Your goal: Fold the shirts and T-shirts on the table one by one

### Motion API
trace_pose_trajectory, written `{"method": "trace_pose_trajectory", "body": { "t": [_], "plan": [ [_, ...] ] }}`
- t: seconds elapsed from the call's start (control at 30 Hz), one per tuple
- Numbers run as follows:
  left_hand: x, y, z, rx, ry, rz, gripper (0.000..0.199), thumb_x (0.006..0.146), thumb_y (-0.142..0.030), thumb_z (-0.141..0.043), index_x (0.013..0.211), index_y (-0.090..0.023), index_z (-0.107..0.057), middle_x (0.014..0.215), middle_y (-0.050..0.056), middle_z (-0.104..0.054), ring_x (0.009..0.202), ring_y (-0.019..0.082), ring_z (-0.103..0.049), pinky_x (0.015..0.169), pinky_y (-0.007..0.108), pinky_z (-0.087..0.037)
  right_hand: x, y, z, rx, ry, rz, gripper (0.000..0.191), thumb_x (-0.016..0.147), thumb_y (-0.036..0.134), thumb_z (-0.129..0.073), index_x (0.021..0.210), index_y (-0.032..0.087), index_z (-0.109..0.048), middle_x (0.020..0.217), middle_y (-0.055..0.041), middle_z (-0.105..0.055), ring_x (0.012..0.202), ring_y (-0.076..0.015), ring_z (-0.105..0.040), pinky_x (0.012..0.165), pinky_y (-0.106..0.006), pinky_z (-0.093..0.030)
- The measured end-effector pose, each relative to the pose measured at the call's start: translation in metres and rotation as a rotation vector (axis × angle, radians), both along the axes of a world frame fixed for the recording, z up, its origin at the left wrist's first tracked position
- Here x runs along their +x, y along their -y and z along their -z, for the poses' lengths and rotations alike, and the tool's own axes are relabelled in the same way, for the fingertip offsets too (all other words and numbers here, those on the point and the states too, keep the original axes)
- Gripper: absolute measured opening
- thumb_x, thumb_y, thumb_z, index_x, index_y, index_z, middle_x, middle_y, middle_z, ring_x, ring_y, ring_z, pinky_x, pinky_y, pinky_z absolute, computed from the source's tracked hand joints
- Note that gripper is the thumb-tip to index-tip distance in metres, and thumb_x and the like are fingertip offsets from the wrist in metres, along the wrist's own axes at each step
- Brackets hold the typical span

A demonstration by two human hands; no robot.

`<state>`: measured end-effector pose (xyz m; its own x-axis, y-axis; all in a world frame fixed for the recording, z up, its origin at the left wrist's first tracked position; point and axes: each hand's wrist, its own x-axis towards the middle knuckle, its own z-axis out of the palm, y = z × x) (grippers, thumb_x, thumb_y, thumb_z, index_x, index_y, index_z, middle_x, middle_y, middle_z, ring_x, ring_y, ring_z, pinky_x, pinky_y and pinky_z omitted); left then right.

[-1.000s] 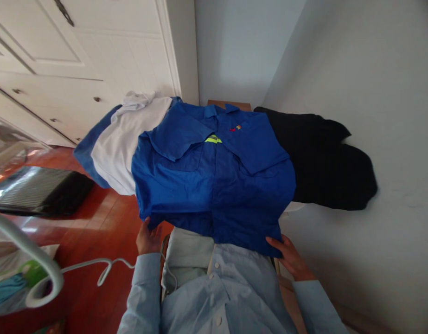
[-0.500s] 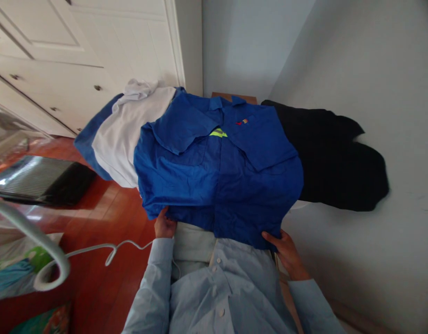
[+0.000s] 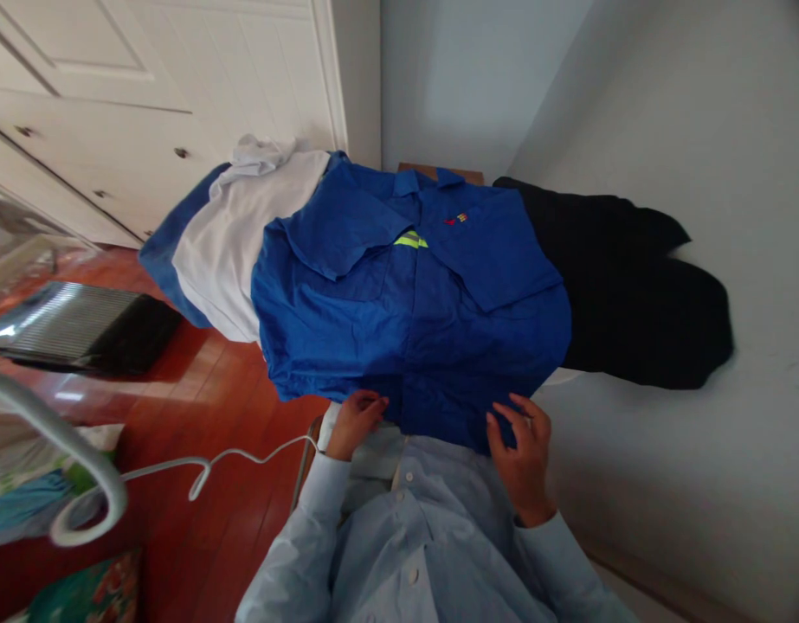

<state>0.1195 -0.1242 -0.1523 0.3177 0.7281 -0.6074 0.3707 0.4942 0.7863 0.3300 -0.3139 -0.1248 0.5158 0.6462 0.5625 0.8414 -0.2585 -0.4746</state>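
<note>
A blue short-sleeved work shirt (image 3: 353,337) lies spread out in front of me, sleeves folded inward, with a yellow-green reflective strip and a small red and yellow emblem. At its near hem, left of the front seam, my left hand (image 3: 357,424) has its fingers closed on the cloth edge. My right hand (image 3: 524,454) rests at the hem's right corner, fingers spread and touching the fabric. Black cloth (image 3: 639,294) sticks out from under the shirt on the right. On the left, a white garment (image 3: 236,242) and a darker blue one (image 3: 169,264) show beneath it.
A white cabinet (image 3: 243,78) stands at the back left, and a grey wall (image 3: 698,130) runs along the right. On the red wooden floor (image 3: 223,389) are a black ribbed item (image 3: 80,324) and plastic bags (image 3: 41,484). A white curved tube (image 3: 67,450) and cord cross the left.
My left hand has moved right along the hem, toward the middle. My right hand has loosened its hold on the corner, and its fingers have spread over the cloth.
</note>
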Motion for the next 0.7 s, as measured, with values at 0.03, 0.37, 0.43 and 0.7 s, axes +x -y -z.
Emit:
{"method": "trace_pose_trajectory", "body": {
  "t": [0.03,0.37,0.43,0.7],
  "plan": [
    [0.003,0.003,-0.002,0.116,-0.114,0.117,0.022,0.077,-0.027,-0.071,0.095,-0.018,-0.064,0.076,0.004,-0.066,0.075,0.023,-0.067,0.069,0.033,-0.051,-0.006,-0.005,-0.003,-0.022,0.032,-0.038,0.015,0.092,0.024,-0.063,0.106,0.021,-0.066,0.122,-0.0127,-0.058,0.115,-0.0275,-0.055,0.099,-0.049,-0.046],
    [0.002,0.008,-0.009,0.662,-0.643,0.764,0.053,0.085,-0.026,-0.067,0.137,-0.024,-0.057,0.117,0.012,-0.069,0.105,0.025,-0.068,0.089,0.032,-0.05,-0.056,-0.07,0.029,-0.614,-0.04,-0.568,0.038,0.085,0.018,-0.07,0.122,0.018,-0.065,0.119,-0.0134,-0.066,0.11,-0.0311,-0.06,0.09,-0.046,-0.053],
    [0.002,0.007,-0.007,0.647,-0.664,0.774,0.047,0.089,-0.03,-0.063,0.136,-0.026,-0.06,0.114,0.011,-0.072,0.101,0.025,-0.07,0.086,0.032,-0.051,-0.058,-0.075,0.036,-0.635,-0.064,-0.557,0.025,0.087,0.014,-0.065,0.111,0.017,-0.07,0.112,-0.0121,-0.069,0.105,-0.03,-0.061,0.089,-0.045,-0.053],
    [-0.001,0.002,0.0,0.589,-0.394,0.513,0.027,0.082,-0.024,-0.07,0.107,-0.027,-0.077,0.086,0.009,-0.075,0.086,0.026,-0.071,0.079,0.031,-0.048,-0.042,-0.071,0.044,-0.25,-0.785,-0.341,0.021,0.093,0.03,-0.053,0.097,0.021,-0.071,0.094,-0.0059,-0.074,0.088,-0.0209,-0.067,0.082,-0.034,-0.053]
  ]
}}
